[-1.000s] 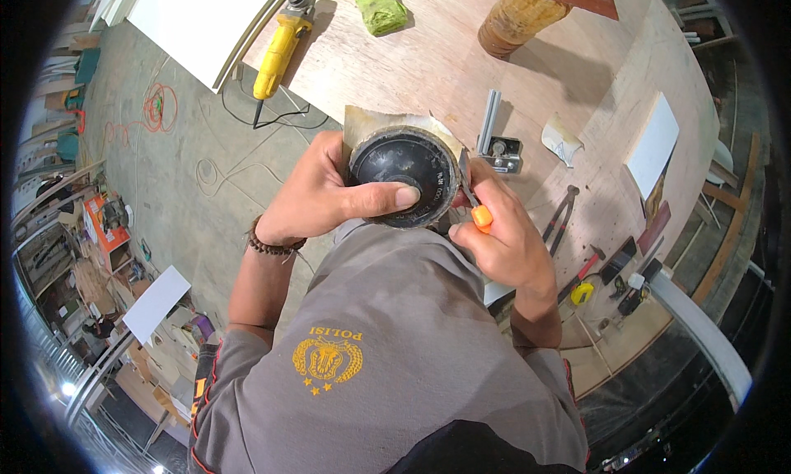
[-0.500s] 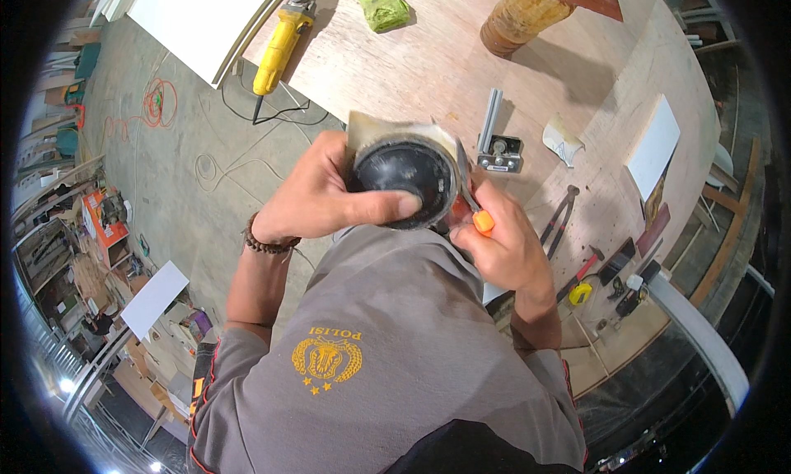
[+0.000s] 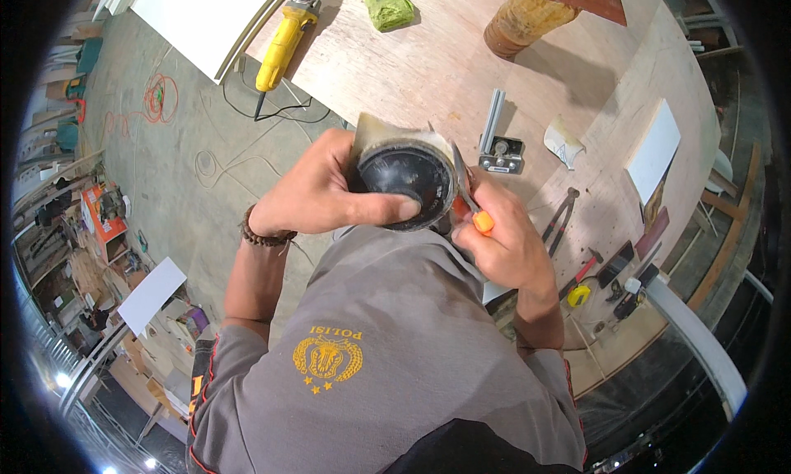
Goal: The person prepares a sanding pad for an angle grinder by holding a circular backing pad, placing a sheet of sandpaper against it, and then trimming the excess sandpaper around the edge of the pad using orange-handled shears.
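My left hand (image 3: 317, 192) grips a round black disc (image 3: 402, 184), its thumb pressed across the disc's face. Behind the disc, a tan sheet (image 3: 375, 132) that looks like sandpaper sticks out past the far edge. My right hand (image 3: 509, 239) is closed round a bladed cutting tool (image 3: 480, 220) with an orange part; its exact kind is partly hidden by the fingers. The metal blade lies along the right rim of the disc and sheet. Both hands are held over my lap, close to the table edge.
On the wooden table (image 3: 437, 62) lie a yellow angle grinder (image 3: 281, 50), a green cloth (image 3: 386, 3), a metal bracket (image 3: 502, 154) and a curved tan scrap (image 3: 564, 144). Pincers (image 3: 562, 216), a hammer (image 3: 583, 270) and a tape measure (image 3: 578, 295) are at the right. Cables cross the floor.
The disc and sheet have turned slightly and shifted a little right in my left hand. My right hand stays at the rim, almost unmoved, with the bladed tool.
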A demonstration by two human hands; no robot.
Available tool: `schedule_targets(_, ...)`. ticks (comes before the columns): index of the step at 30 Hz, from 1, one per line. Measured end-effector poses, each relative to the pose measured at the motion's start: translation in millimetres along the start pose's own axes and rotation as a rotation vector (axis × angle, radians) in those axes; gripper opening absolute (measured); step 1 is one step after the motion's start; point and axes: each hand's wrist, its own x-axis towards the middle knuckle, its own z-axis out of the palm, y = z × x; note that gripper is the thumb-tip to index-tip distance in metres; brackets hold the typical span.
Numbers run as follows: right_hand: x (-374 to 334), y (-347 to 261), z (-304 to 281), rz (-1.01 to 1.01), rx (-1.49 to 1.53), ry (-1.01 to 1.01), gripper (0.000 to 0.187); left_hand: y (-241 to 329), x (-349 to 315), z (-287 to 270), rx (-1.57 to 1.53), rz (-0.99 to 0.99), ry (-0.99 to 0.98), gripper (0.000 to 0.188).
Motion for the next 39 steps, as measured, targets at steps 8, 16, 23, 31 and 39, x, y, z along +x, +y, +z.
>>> schedule_targets(8, -3.3, 7.8, 0.5, 0.059, -0.087, -0.057, 0.021, 2.3, 4.3, -15.3, 0.139, -0.066, -0.124, 0.045)
schedule_targets(16, 0.5, 9.0, -0.2, 0.153, 0.000, 0.027, 0.024, 1.0, 4.3, 6.7, -0.226, -0.082, 0.151, 0.041)
schedule_targets(23, 13.7, 3.9, 11.0, 0.131, 0.059, 0.121, 0.024, -10.7, 3.0, 55.7, -0.630, -0.044, 0.535, 0.044)
schedule_targets(31, 13.9, 5.1, 11.3, 0.019, -0.096, 0.180, 0.024, -9.7, 3.5, 45.5, -0.455, 0.028, 0.516, 0.043)
schedule_targets(39, 10.6, -9.1, 10.1, 0.427, 0.356, 0.104, 0.018, -12.7, 6.4, 47.9, -0.378, 0.055, 0.489, 0.045)
